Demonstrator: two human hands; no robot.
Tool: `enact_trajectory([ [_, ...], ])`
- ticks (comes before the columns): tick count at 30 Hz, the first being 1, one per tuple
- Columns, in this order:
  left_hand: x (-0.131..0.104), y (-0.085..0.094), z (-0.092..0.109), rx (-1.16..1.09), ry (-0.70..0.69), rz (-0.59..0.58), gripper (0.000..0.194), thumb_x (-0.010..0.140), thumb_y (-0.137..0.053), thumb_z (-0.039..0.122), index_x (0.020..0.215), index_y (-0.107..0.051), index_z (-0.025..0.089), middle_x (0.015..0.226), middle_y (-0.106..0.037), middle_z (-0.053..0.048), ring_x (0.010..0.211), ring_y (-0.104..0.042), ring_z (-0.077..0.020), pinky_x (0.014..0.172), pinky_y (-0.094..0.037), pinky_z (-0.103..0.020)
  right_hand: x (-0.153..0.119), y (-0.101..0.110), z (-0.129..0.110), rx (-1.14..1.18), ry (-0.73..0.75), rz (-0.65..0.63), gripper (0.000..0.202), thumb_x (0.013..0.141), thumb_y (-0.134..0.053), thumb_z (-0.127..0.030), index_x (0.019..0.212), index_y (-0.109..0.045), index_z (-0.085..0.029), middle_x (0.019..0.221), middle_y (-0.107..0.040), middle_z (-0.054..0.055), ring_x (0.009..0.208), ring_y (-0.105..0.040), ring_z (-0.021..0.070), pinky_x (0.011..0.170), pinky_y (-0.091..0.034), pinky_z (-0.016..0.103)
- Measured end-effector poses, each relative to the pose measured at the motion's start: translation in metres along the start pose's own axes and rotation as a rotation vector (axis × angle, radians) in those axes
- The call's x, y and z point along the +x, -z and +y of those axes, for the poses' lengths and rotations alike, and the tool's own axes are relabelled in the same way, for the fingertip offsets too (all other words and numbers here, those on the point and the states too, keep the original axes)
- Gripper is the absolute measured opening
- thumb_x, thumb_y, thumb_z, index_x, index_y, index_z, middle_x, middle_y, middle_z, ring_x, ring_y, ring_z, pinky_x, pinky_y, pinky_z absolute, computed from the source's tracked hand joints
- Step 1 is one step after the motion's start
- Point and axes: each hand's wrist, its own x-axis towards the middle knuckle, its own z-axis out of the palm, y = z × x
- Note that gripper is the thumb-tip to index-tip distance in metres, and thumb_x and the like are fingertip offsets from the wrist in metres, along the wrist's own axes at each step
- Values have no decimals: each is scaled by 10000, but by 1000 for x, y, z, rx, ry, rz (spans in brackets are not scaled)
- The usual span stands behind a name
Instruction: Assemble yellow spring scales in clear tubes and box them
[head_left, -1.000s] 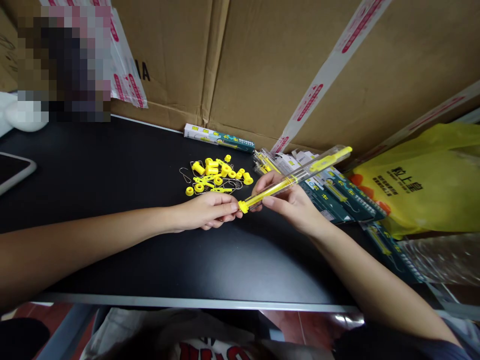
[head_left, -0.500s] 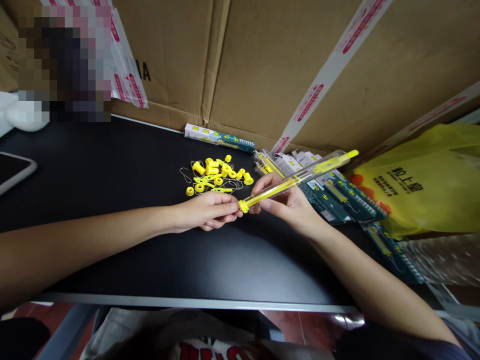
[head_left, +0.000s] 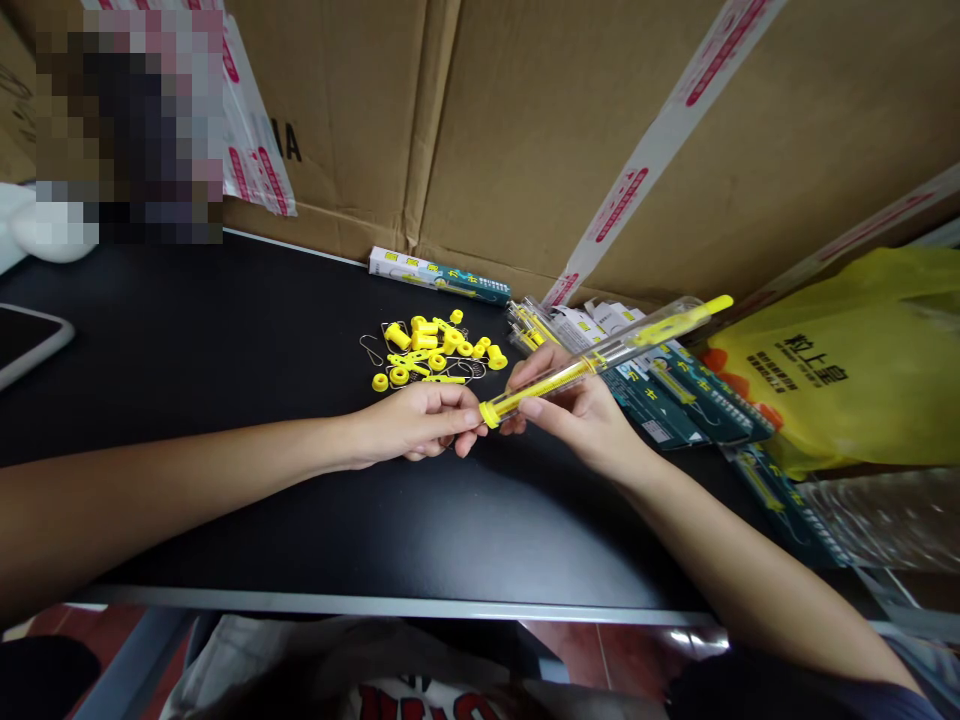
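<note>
Yellow slider (head_left: 716,307): pokes farther out of the clear spring-scale tube (head_left: 601,359) than half a second ago.
Tube: aslant above the black table (head_left: 225,330), between both hands.
Right hand (head_left: 592,415): fingers wrapped round tube, apparently steadying it.
Left hand (head_left: 420,422): fingertips pinched on yellow end cap (head_left: 491,414), likely bracing it.
Writing: 力计 on slim carton (head_left: 440,276); 粒上皇 on yellow bag (head_left: 885,335).

Left forearm (head_left: 202,475) stretched inward, almost level; left hand (head_left: 420,420) closed in a pinch. Right forearm (head_left: 739,545) slanted up-left; right hand (head_left: 589,410) curled in a grip, thumb (head_left: 546,413) on near side. Hands sat close.
</note>
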Motion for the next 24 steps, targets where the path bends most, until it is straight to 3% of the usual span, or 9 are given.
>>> enact_trajectory([
  [16,0,-3,-4,61,-78,60,304,851,-592,429,783,-523,141,646,-594,21,390,-279,-4,358,-162,-150,-2,-11,9,57,58,51,219,791,-715,-256,872,-526,-182,794,-572,-18,579,-629,88,508,-540,210],
  [24,1,-3,-7,42,-100,86,293,841,-599,413,789,-517,137,670,-604,8,399,-298,-4,360,-181,-145,-1,-17,17,74,41,124,290,760,-742,-336,838,-506,-186,736,-574,-36,521,-610,89,475,-523,226],
])
